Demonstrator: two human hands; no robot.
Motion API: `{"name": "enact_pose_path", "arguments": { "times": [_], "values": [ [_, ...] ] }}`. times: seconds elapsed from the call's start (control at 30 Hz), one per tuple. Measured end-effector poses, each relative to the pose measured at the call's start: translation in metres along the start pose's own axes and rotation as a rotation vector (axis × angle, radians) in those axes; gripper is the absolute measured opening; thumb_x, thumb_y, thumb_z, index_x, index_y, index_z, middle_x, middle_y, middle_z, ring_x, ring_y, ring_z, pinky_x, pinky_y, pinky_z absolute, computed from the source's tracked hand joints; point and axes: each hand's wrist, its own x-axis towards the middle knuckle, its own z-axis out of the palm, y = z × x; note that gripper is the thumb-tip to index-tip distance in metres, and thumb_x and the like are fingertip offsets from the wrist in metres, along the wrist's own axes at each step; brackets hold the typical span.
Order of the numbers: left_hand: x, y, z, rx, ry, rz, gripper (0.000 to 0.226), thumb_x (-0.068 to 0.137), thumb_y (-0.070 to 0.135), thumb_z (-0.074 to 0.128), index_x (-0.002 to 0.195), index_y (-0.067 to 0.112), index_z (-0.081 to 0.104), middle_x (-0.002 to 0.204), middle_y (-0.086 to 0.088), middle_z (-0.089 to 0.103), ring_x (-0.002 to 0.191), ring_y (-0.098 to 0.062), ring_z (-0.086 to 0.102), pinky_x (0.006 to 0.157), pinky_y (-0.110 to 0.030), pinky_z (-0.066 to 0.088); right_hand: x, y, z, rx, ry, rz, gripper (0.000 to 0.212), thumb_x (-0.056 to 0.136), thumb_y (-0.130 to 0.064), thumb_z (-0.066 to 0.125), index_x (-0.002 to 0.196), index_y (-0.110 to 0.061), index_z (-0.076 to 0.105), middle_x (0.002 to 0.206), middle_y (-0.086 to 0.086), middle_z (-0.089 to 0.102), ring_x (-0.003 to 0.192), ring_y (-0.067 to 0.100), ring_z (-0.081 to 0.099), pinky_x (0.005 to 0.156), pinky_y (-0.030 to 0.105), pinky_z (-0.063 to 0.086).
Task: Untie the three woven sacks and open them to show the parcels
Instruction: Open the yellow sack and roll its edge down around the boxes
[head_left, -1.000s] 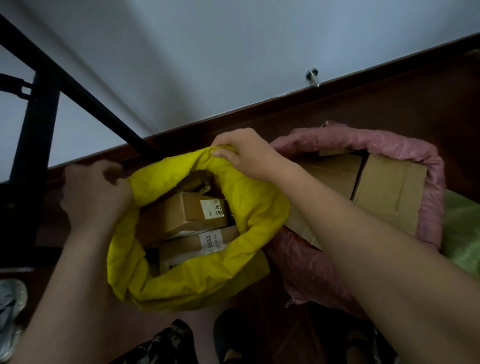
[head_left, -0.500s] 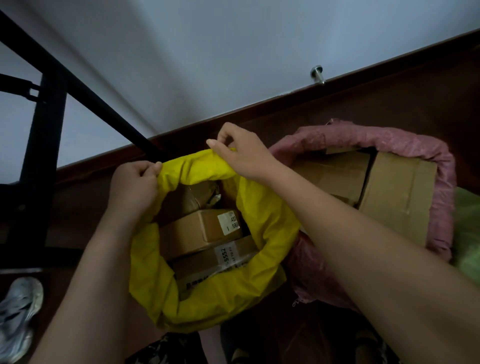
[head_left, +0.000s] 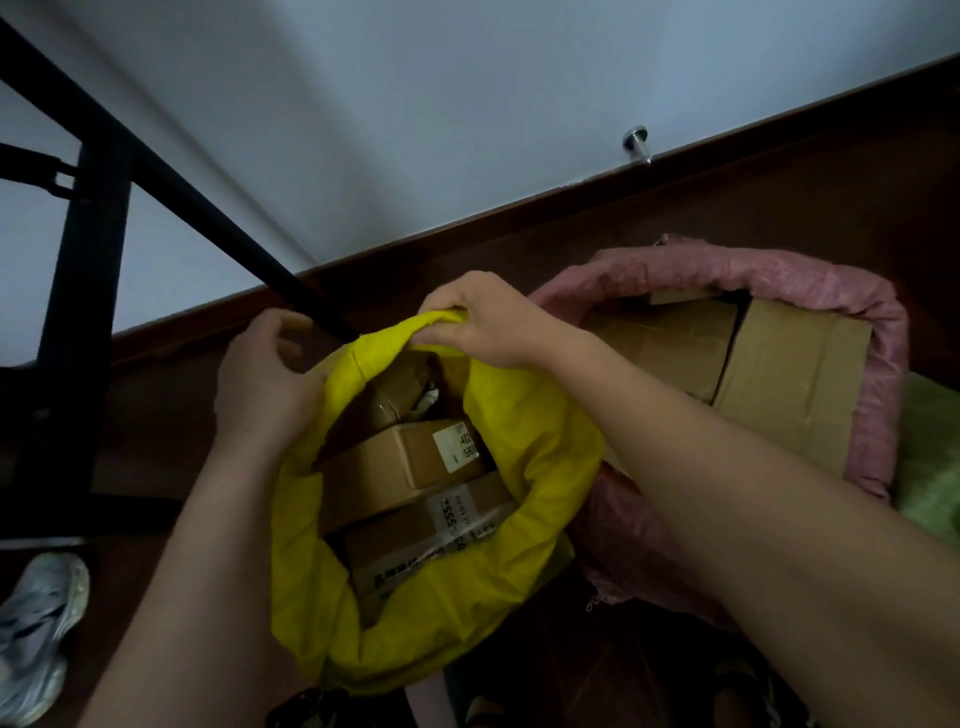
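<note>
Head view: yellow sack (head_left: 524, 457) on the floor, mouth open, boxed parcels (head_left: 410, 462) visible inside. Right hand (head_left: 488, 322) pinches the far rim; left hand (head_left: 265, 374) curls round the left rim. Pink sack (head_left: 878, 374) just beside it, rolled open, cardboard showing. Green sack (head_left: 930, 467) at right edge; state not readable. Judged: two opened, third probably pending.

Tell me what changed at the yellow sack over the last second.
The left hand moved right along the rim of the yellow sack, closing toward the right hand, which still grips the far rim. The mouth narrowed sideways. The parcels inside and the opened pink sack stayed as they were.
</note>
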Motion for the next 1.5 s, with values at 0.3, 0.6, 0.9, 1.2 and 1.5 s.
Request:
{"name": "enact_pose_path", "arguments": {
  "times": [0.3, 0.6, 0.9, 1.2, 1.5],
  "values": [
    [-0.015, 0.026, 0.014, 0.022, -0.048, 0.392, 0.014, 0.090, 0.019, 0.063, 0.100, 0.019, 0.072, 0.087, 0.002, 0.065, 0.083, -0.014, 0.057, 0.072, -0.029, 0.040, -0.007, -0.007, -0.016, 0.203, -0.297, 0.300, 0.030, 0.085, -0.023, 0.072, 0.109, -0.007, 0.068, 0.094, 0.003, 0.067, 0.083, 0.007, 0.059, 0.077, 0.026, 0.049],
    [-0.004, 0.024, 0.017, -0.193, 0.002, -0.097, 0.028, 0.098, 0.025, 0.048, 0.110, 0.009, 0.068, 0.097, -0.008, 0.063, 0.093, -0.023, 0.056, 0.077, -0.033, 0.040, -0.026, 0.029, -0.035, 0.671, -0.233, 0.581, 0.022, 0.091, -0.019, 0.062, 0.112, -0.013, 0.064, 0.108, 0.008, 0.070, 0.098, 0.022, 0.068, 0.091, 0.039, 0.054],
    [0.005, 0.018, 0.022, -0.564, -0.037, -0.437, 0.038, 0.094, 0.028, 0.055, 0.127, 0.008, 0.057, 0.132, -0.017, 0.055, 0.121, -0.033, 0.052, 0.106, -0.048, 0.039, -0.020, 0.009, -0.004, -0.116, 0.165, 0.415, 0.024, 0.085, -0.017, 0.062, 0.108, -0.016, 0.059, 0.097, 0.003, 0.057, 0.093, 0.019, 0.055, 0.088, 0.037, 0.048],
    [0.014, 0.010, 0.016, -0.641, -0.071, -0.500, 0.039, 0.092, 0.032, 0.058, 0.123, 0.008, 0.060, 0.119, -0.016, 0.062, 0.108, -0.032, 0.060, 0.099, -0.049, 0.045, -0.041, -0.018, 0.019, -0.631, 0.046, 0.324, 0.057, 0.076, -0.031, 0.073, 0.119, -0.017, 0.039, 0.118, 0.008, 0.040, 0.111, 0.029, 0.043, 0.085, 0.042, 0.046],
    [0.019, -0.005, 0.013, -0.782, -0.091, -0.599, 0.040, 0.090, 0.032, 0.061, 0.123, 0.011, 0.059, 0.116, -0.012, 0.063, 0.104, -0.028, 0.061, 0.096, -0.049, 0.047, -0.048, 0.016, -0.032, 0.353, -0.088, 0.679, 0.012, 0.081, -0.011, 0.074, 0.093, -0.010, 0.073, 0.090, 0.010, 0.073, 0.082, 0.023, 0.070, 0.069, 0.033, 0.059]
  ]
}}
